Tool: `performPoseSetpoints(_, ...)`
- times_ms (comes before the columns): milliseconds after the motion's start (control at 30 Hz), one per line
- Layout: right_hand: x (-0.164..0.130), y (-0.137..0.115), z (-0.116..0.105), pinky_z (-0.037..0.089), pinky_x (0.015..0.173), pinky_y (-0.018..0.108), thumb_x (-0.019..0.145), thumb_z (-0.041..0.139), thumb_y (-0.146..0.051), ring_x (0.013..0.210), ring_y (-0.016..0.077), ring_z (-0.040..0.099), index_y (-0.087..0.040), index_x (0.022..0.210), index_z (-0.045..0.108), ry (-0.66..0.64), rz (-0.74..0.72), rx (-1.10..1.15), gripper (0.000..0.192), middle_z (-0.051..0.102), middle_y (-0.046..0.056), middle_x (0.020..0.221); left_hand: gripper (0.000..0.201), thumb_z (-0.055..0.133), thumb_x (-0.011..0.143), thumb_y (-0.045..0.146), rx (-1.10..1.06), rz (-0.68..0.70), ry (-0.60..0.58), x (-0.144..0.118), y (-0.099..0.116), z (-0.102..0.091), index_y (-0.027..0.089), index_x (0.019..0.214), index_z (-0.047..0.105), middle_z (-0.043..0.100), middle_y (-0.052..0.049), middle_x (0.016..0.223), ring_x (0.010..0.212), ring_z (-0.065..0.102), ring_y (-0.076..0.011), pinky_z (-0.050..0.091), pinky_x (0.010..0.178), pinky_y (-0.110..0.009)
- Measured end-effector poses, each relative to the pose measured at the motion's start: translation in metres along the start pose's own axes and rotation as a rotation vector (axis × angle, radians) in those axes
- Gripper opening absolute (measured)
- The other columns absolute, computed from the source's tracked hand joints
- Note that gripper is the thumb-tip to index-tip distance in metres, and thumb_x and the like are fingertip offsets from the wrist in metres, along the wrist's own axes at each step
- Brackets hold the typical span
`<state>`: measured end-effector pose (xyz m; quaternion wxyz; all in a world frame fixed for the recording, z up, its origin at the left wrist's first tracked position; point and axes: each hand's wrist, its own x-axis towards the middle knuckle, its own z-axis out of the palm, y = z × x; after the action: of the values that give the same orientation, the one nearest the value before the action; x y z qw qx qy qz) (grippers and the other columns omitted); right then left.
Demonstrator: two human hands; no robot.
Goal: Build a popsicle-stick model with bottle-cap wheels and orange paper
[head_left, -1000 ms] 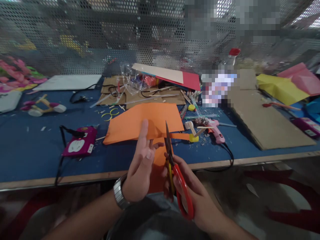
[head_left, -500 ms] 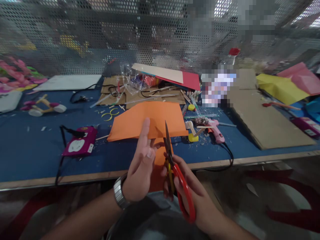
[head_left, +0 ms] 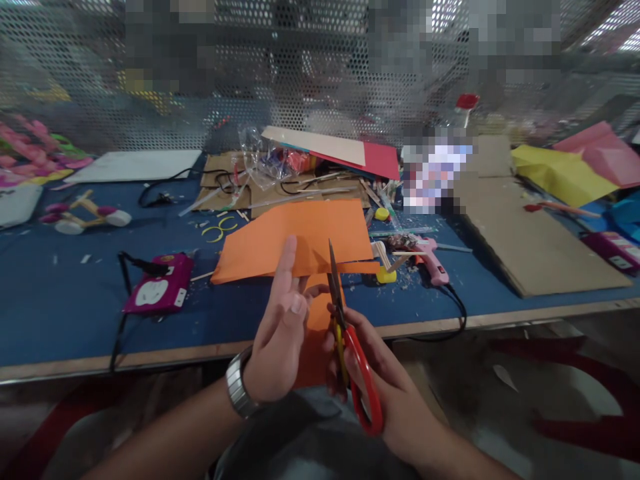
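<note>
Right hand (head_left: 393,387) clamped on scissors (head_left: 339,299), seemingly cutting paper (head_left: 320,230) toward twelve o'clock; left hand (head_left: 277,343), grip unclear, should steady it.

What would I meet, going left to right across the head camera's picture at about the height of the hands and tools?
Glossy purple box-shaped device → bare left hand → scissors with red-and-yellow handles → pink glue gun → large flat brown cardboard sheet.

Two hands (head_left: 277,347), one pair of scissors (head_left: 357,353)
</note>
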<state>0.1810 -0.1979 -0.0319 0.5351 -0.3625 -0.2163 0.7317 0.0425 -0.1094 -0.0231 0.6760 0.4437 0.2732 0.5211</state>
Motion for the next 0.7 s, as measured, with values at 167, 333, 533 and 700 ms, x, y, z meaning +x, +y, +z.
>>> performPoseSetpoints(167,-0.001,0.000,0.000,0.049,0.067,0.024,0.090,0.089,-0.051,0.076,0.0098,0.060,-0.042,0.142,0.064,0.040,0.037,-0.009,0.057,0.066,-0.001,0.107,0.064,0.063,0.106,0.057,-0.001,-0.002,0.014,0.002,0.000,-0.001,0.055,0.166,0.041,0.042,0.009,0.175,0.148,0.052,-0.0245,0.045,0.127,-0.045)
performPoseSetpoints(333,0.000,-0.001,0.002,0.050,0.065,0.025,0.086,0.091,-0.055,0.073,0.0101,0.059,-0.039,0.140,0.064,0.059,0.041,-0.024,0.062,0.066,0.000,0.106,0.066,0.063,0.105,0.058,-0.016,-0.007,0.009,0.000,0.000,-0.001,0.053,0.167,0.040,0.047,0.006,0.172,0.137,0.058,-0.0266,0.045,0.125,-0.050)
performPoseSetpoints(533,0.002,0.001,0.001,0.051,0.067,0.024,0.093,0.087,-0.047,0.070,0.0081,0.061,-0.041,0.137,0.065,-0.002,0.037,0.012,0.049,0.064,-0.002,0.103,0.068,0.060,0.107,0.056,0.030,0.011,0.029,0.004,-0.002,-0.006,0.046,0.170,0.038,0.047,-0.002,0.172,0.134,0.061,-0.0284,0.052,0.117,-0.050)
performPoseSetpoints(700,0.002,-0.002,-0.002,0.052,0.071,0.027,0.095,0.084,-0.050,0.072,0.0093,0.058,-0.039,0.140,0.066,-0.052,-0.047,-0.052,0.050,0.066,0.001,0.113,0.070,0.064,0.104,0.048,0.086,0.051,0.033,0.026,0.010,-0.015,0.036,0.169,0.042,0.073,-0.006,0.135,0.125,0.066,-0.0264,0.052,0.119,-0.048)
